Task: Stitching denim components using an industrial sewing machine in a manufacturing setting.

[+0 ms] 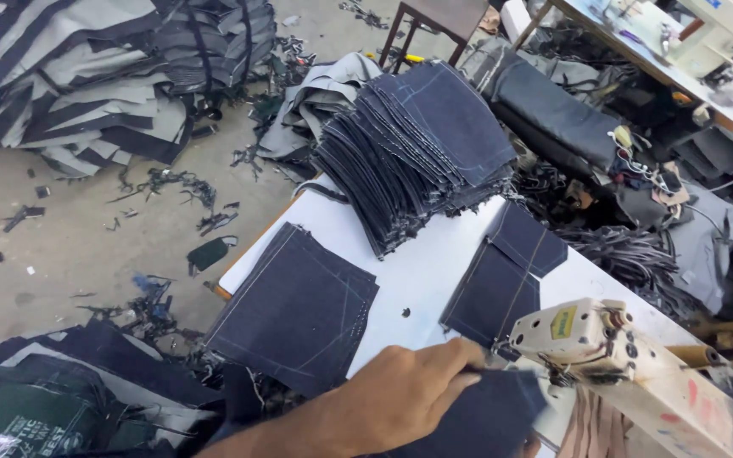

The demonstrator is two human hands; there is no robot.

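My left hand (405,394) reaches in from the bottom edge, fingers closed on a dark denim piece (498,420) that it presses down right beside the head of a cream sewing machine (612,356). Another denim panel with pale stitching (506,280) lies on the white table (422,263) just behind the machine. To the left, a flat stack of denim panels (299,305) overhangs the table edge. A tall fanned stack of denim pieces (422,144) stands at the far end. My right hand is out of view.
Grey and black striped fabric (86,76) is heaped on the concrete floor at the far left, with scraps scattered about. Dark cloth bundles (545,110) and black strips (629,254) lie right of the table. A second sewing table (663,42) stands at top right, a stool (434,21) behind.
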